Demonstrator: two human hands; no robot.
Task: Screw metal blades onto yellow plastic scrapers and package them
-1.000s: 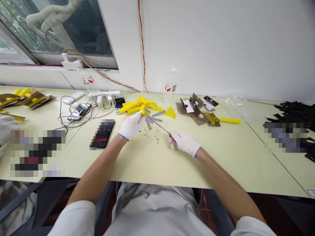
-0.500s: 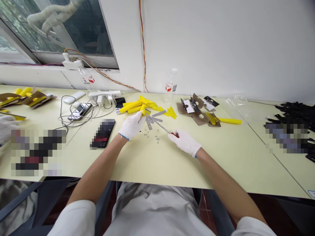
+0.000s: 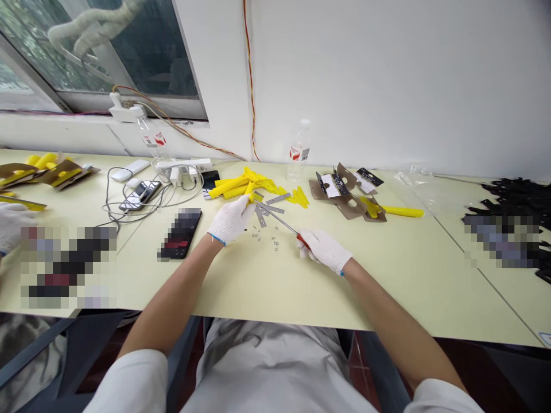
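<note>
1. screwdriver (image 3: 282, 221), in the head view: it should feel stiff, hard to break and not too heavy. its shiny shaft may be slippery, so the red handle (image 3: 303, 241) seems the best part to hold.
2. it looks long and thin, silver with a red end.
3. it is above the desk (image 3: 267, 292), slanting from the right hand (image 3: 325, 249) to a small yellow piece (image 3: 257, 197).
4. the right hand grips the red handle; the left hand (image 3: 231, 221) pinches the yellow piece.
</note>
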